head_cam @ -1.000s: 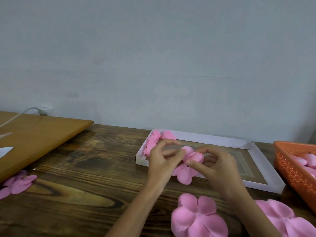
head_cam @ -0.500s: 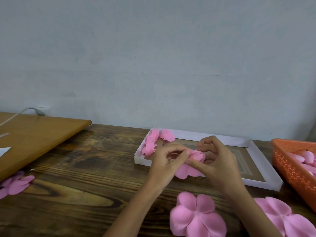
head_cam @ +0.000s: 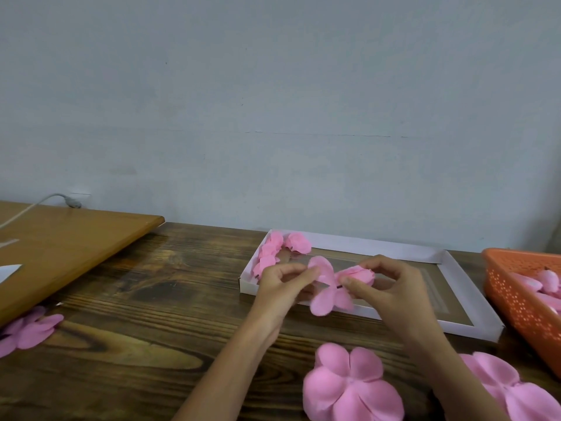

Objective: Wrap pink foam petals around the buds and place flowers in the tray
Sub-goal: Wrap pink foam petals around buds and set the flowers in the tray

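Above the near edge of the white tray (head_cam: 467, 325), both hands work on one flower. My left hand (head_cam: 280, 287) pinches a pink foam petal piece (head_cam: 326, 294) whose lobes spread up and down. My right hand (head_cam: 391, 291) pinches the pink bud (head_cam: 359, 273) at its short dark stem, which pokes through the petal piece. Several finished pink flowers (head_cam: 280, 249) lie in the tray's far left corner.
Flat pink petal pieces lie on the dark wooden table: one near the front (head_cam: 349, 387), one at the right (head_cam: 504, 387), one at the left (head_cam: 27, 331). An orange basket (head_cam: 522, 299) with more buds stands at the right. A light wooden board (head_cam: 69, 244) with a cable covers the left.
The petal piece has opened out from the bud: my left hand drew its lobes to the left while my right hand kept the bud and shifted slightly right.
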Demonstrator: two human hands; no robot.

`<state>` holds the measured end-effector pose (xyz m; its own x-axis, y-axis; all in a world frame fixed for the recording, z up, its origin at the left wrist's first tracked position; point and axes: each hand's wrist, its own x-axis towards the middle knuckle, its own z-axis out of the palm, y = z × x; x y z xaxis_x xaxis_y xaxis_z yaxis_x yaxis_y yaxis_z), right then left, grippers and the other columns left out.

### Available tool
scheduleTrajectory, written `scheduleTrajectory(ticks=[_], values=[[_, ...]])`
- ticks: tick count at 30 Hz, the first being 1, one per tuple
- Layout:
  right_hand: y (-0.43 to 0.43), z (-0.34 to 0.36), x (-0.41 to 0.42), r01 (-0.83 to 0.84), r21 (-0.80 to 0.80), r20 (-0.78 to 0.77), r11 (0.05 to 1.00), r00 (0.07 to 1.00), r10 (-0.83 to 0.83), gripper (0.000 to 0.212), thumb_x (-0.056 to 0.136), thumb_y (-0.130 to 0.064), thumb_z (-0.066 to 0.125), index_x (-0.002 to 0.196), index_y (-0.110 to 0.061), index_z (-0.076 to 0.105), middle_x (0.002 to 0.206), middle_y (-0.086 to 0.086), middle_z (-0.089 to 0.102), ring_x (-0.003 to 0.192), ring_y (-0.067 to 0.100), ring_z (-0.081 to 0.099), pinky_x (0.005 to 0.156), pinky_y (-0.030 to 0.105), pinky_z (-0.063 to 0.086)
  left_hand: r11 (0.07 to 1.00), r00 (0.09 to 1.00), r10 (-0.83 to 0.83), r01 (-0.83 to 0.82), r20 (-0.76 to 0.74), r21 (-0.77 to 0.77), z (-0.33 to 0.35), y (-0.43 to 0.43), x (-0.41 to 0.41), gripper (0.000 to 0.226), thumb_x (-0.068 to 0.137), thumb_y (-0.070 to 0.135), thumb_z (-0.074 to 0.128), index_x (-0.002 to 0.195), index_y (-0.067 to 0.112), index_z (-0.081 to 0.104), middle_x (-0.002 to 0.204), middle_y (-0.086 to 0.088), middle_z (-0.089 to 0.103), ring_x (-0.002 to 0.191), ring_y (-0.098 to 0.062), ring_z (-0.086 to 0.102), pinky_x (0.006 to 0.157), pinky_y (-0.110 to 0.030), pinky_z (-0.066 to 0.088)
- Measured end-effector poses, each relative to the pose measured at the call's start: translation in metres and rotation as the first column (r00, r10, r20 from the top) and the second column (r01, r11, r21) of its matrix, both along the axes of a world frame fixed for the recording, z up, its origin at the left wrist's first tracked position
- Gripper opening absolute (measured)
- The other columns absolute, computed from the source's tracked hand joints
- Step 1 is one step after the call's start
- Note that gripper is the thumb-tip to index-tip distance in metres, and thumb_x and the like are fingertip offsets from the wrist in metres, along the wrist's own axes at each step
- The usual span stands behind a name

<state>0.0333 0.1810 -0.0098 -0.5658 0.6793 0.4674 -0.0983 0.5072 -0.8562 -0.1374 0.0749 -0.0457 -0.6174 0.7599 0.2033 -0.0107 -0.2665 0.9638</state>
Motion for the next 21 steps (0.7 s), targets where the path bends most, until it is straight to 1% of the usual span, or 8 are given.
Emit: scheduleTrajectory(ticks=[2, 4, 7, 11, 13, 15, 18, 21], values=[[-0.001, 0.000, -0.001, -0.013, 0.033, 0.019, 0.999, 1.000, 0.012, 0.024, 0.067, -0.028, 0.094, 0.082, -0.026, 0.075, 0.084, -0.003, 0.079, 0.076, 0.019, 0.078, 0.072, 0.050, 0.064, 0.999, 0.999, 0.030, -0.030, -0.015, 0.015, 0.003, 0.000, 0.002, 0.033, 0.071, 0.042, 0.085, 0.088, 0.014, 0.083, 0.088, -0.011, 0.078, 0.083, -0.022, 0.075, 0.079, -0.034, 0.060], [-0.003, 0.001, -0.001, -0.040, 0.075, 0.034, 0.996, 0.999, 0.038, 0.025, 0.064, -0.037, 0.092, 0.080, -0.031, 0.074, 0.083, -0.005, 0.078, 0.077, 0.015, 0.077, 0.069, 0.044, 0.065, 0.997, 0.996, 0.075, -0.075, -0.043, 0.014, 0.004, 0.001, 0.004, 0.025, 0.070, 0.040, 0.082, 0.078, 0.017, 0.080, 0.082, -0.003, 0.076, 0.081, -0.015, 0.074, 0.076, -0.031, 0.058], [-0.005, 0.002, -0.002, -0.068, 0.127, 0.043, 0.990, 0.997, 0.063, 0.023, 0.068, -0.033, 0.093, 0.081, -0.030, 0.074, 0.084, -0.004, 0.078, 0.078, 0.016, 0.077, 0.071, 0.048, 0.064, 0.990, 0.990, 0.138, -0.136, -0.041, 0.038, 0.005, 0.003, 0.010, 0.017, 0.071, 0.034, 0.076, 0.069, 0.017, 0.073, 0.079, -0.005, 0.072, 0.082, -0.017, 0.070, 0.078, -0.035, 0.057], [-0.004, 0.001, -0.003, -0.037, 0.010, -0.042, 0.999, 0.998, 0.038, 0.022, 0.074, -0.020, 0.092, 0.081, -0.029, 0.073, 0.085, 0.002, 0.079, 0.080, 0.025, 0.078, 0.077, 0.056, 0.063, 0.980, 0.977, 0.187, -0.193, 0.105, 0.050, 0.003, 0.005, 0.014, 0.021, 0.068, 0.032, 0.072, 0.060, 0.021, 0.056, 0.082, -0.013, 0.063, 0.086, -0.030, 0.062, 0.081, -0.047, 0.051], [-0.004, 0.001, -0.003, -0.019, -0.015, -0.052, 1.000, 0.998, 0.019, 0.021, 0.077, -0.015, 0.090, 0.081, -0.028, 0.074, 0.085, 0.003, 0.080, 0.077, 0.025, 0.078, 0.078, 0.056, 0.063, 0.984, 0.982, 0.167, -0.173, 0.091, 0.052, 0.002, 0.006, 0.016, 0.027, 0.065, 0.038, 0.074, 0.068, 0.015, 0.060, 0.084, -0.012, 0.064, 0.088, -0.031, 0.063, 0.084, -0.052, 0.053], [-0.004, 0.001, -0.002, 0.015, -0.032, -0.062, 0.999, 0.998, -0.017, 0.017, 0.079, -0.011, 0.089, 0.082, -0.022, 0.076, 0.085, 0.003, 0.080, 0.074, 0.025, 0.078, 0.078, 0.056, 0.062, 0.989, 0.989, 0.131, -0.135, 0.071, 0.055, 0.002, 0.007, 0.016, 0.039, 0.067, 0.040, 0.082, 0.089, 0.010, 0.069, 0.093, -0.007, 0.075, 0.094, -0.029, 0.071, 0.090, -0.057, 0.057], [-0.003, 0.000, -0.001, 0.069, -0.037, -0.052, 0.997, 0.996, -0.071, 0.014, 0.080, -0.011, 0.088, 0.086, -0.017, 0.077, 0.086, 0.001, 0.080, 0.073, 0.024, 0.078, 0.078, 0.057, 0.062, 0.996, 0.997, 0.074, -0.075, 0.037, 0.037, 0.003, 0.006, 0.017, 0.051, 0.065, 0.035, 0.091, 0.110, 0.018, 0.072, 0.102, -0.003, 0.080, 0.100, -0.022, 0.076, 0.075, -0.038, 0.062], [-0.004, -0.001, -0.001, 0.114, 0.001, -0.036, 0.993, 0.993, -0.114, 0.016, 0.078, -0.014, 0.089, 0.085, -0.019, 0.076, 0.083, -0.003, 0.079, 0.071, 0.021, 0.077, 0.073, 0.052, 0.063, 0.998, 0.998, 0.060, -0.061, 0.005, 0.027, 0.004, 0.004, 0.019, 0.038, 0.068, 0.027, 0.089, 0.103, 0.021, 0.076, 0.100, -0.005, 0.081, 0.095, -0.018, 0.077, 0.068, -0.026, 0.058]])
